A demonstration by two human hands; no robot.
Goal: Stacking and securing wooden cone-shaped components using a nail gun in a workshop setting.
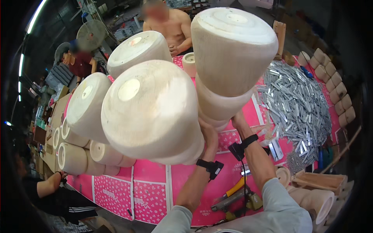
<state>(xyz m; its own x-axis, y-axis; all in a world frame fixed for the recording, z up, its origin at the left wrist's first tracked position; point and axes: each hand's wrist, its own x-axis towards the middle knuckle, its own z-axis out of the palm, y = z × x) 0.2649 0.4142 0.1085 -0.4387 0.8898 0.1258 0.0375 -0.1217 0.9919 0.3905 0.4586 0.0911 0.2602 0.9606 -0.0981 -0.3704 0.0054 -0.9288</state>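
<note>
A tall stack of pale tapered wooden blocks with round ends stands in front of me. My left hand and my right hand reach to either side of its lowest block. Both hands seem closed round it, though the fingers are mostly hidden behind the wood. Just left of my left hand, another large wooden block tops a second stack and covers much of the table. Dark straps with small devices circle both my wrists.
A pink patterned tabletop bears more wooden blocks at left and a heap of metal strips at right. Near my body lie a yellow-handled tool and a wooden tray. Co-workers are across the table and at left.
</note>
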